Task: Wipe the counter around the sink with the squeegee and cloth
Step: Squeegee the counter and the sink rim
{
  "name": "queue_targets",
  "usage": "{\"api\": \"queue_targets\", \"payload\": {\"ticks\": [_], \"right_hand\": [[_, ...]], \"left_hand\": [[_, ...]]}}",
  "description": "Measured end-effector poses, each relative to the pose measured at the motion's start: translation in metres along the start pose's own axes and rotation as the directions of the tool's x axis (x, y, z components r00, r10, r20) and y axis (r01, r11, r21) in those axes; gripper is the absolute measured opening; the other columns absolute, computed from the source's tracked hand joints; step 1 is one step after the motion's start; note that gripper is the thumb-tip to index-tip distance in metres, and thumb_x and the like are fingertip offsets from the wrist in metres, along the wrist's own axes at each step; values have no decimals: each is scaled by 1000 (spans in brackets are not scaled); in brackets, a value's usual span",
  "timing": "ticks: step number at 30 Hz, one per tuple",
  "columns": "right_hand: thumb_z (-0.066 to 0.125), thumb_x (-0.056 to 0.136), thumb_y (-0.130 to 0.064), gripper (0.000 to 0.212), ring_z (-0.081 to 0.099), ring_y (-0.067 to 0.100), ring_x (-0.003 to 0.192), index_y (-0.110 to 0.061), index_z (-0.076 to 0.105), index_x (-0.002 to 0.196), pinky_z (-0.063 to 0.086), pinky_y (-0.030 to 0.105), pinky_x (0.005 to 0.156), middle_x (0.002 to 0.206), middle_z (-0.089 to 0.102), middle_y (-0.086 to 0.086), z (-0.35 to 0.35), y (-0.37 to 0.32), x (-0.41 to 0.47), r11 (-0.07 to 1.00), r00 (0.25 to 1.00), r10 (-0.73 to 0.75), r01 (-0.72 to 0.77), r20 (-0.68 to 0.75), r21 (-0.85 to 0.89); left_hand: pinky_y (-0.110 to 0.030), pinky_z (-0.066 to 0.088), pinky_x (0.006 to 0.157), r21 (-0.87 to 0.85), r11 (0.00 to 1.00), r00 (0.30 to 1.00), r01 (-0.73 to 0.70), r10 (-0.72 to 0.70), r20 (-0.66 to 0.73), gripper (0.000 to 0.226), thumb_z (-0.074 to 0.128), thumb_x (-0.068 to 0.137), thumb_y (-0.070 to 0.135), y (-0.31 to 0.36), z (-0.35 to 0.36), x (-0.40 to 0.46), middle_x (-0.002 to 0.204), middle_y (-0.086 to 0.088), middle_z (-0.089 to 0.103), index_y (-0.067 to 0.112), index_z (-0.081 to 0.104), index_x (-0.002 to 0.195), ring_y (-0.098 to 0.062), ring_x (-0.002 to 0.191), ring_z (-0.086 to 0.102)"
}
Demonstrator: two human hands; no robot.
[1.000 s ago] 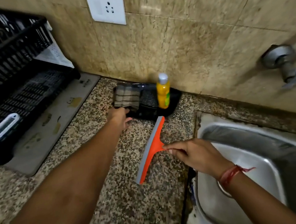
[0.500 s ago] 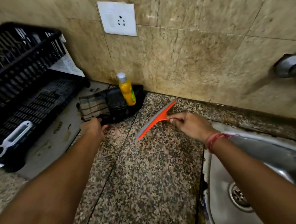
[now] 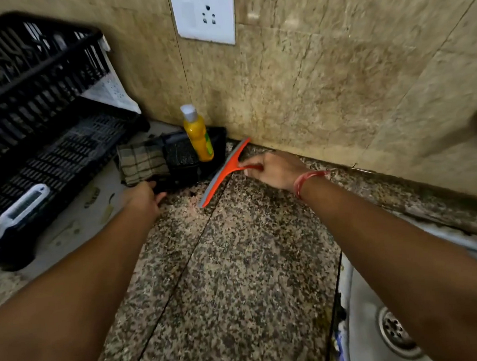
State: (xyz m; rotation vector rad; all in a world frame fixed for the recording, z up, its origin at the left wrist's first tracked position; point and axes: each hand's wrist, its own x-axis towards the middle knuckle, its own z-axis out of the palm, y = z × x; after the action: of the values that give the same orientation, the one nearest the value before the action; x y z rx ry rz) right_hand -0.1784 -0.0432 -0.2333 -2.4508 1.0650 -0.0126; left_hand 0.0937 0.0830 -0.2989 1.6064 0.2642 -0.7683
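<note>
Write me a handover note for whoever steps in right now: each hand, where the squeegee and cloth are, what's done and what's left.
Right hand: gripping the orange squeegee by its handle, blade on the granite counter, its far end near the wall.
Left hand: at the near edge of the black tray, seemingly pushing it; grip unclear.
Checked cloth: lying on the tray's left side, not picked up. Yellow bottle stands in the tray.
Sink: lower right.
Done: squeegee in use by the back wall.
Left: how much is squeegeed cannot be told; cloth wipe not started.
</note>
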Motion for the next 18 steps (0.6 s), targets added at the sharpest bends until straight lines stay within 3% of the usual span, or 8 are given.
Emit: {"api": "queue_targets", "payload": {"ticks": [4, 7, 9, 10, 12, 14, 16, 18], "right_hand": [[50, 97, -50, 30, 63, 10, 97, -48, 62, 125, 43, 21, 74, 125, 66, -13, 10, 1, 18, 999, 999, -24, 26, 43, -43], [50, 98, -46, 29, 63, 10, 97, -46, 64, 123, 44, 23, 79, 131, 63, -12, 16, 4, 14, 999, 999, -2, 4, 53, -35], [50, 98, -43, 29, 59, 17, 119, -45, 65, 123, 46, 25, 92, 139, 57, -11, 20, 7, 5, 998, 999, 15, -13, 42, -55], [51, 98, -42, 28, 59, 18, 120, -45, 65, 122, 45, 26, 95, 139, 57, -11, 22, 8, -1, 998, 999, 28, -25, 39, -60], [52, 97, -40, 27, 63, 18, 109, -44, 67, 119, 47, 25, 92, 130, 62, -12, 22, 12, -15, 998, 997, 64, -63, 50, -31], [52, 97, -38, 26, 63, 13, 87, -44, 67, 118, 46, 24, 76, 113, 68, -13, 17, 18, -30, 994, 992, 108, -108, 68, -13], [51, 98, -37, 26, 61, 13, 81, -43, 67, 117, 44, 23, 72, 109, 67, -12, 10, 30, -50, 990, 988, 142, -141, 57, -12], [51, 97, -35, 27, 64, 18, 98, -41, 68, 117, 48, 25, 82, 122, 66, -8, 6, 45, -78, 987, 986, 162, -162, 49, -18]], "left_hand": [[-30, 52, 96, 34, 998, 998, -56, 55, 35, 50, 55, 100, 16, -5, 0, -12, 148, -3, 43, 8, 37, 146, -23, 124, 56], [-43, 51, 96, 329, 914, 954, -238, 283, -95, 66, 66, 92, 34, -21, 4, -29, 139, -7, 49, 6, 36, 143, -32, 118, 58], [-47, 44, 102, 597, 737, 881, -318, 462, -100, 72, 68, 89, 35, -36, 5, -55, 144, -19, 42, 4, 33, 145, -39, 128, 46], [-47, 39, 104, 707, 591, 831, -389, 556, -8, 69, 66, 90, 34, -47, 4, -73, 144, -20, 40, 6, 35, 144, -39, 130, 42], [-47, 36, 104, 803, 193, 689, -564, 646, 329, 53, 58, 92, 40, -71, 0, -104, 140, -15, 43, 13, 47, 136, -35, 128, 39], [-47, 36, 104, 705, -103, 545, -702, 561, 624, 47, 50, 93, 48, -94, -6, -120, 138, -7, 45, 20, 52, 131, -27, 127, 39], [-46, 32, 107, 614, -191, 482, -766, 461, 745, 50, 45, 95, 51, -110, -9, -131, 142, -2, 44, 24, 47, 137, -23, 130, 37], [-46, 32, 109, 569, -176, 463, -803, 416, 782, 55, 38, 96, 55, -122, -11, -143, 146, -1, 42, 25, 43, 142, -23, 134, 34]]}}
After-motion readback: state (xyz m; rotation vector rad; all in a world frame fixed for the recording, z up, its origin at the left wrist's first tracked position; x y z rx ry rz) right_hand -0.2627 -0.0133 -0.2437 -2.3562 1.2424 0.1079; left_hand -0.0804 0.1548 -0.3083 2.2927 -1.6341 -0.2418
